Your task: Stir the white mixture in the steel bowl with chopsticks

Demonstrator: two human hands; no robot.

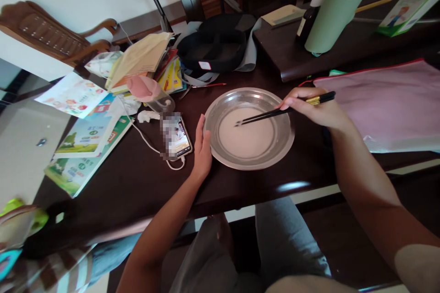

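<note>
A round metal dish [220, 106] holding pale whitish liquid [248, 136] sits on the dark wooden table [137, 183] in front of me. My right hand [314, 107] is closed on a pair of black chopsticks [275, 113], whose tips reach into the liquid near the dish's left side. My left hand [202, 149] rests edge-on against the dish's left rim, fingers straight and together, holding nothing.
A phone [177, 139] on a white cable lies just left of my left hand. Books and papers [85, 139], a pink-lidded bottle [151, 94] and a black bag [215, 46] crowd the left and back. A pink zip pouch [388, 100] lies to the right.
</note>
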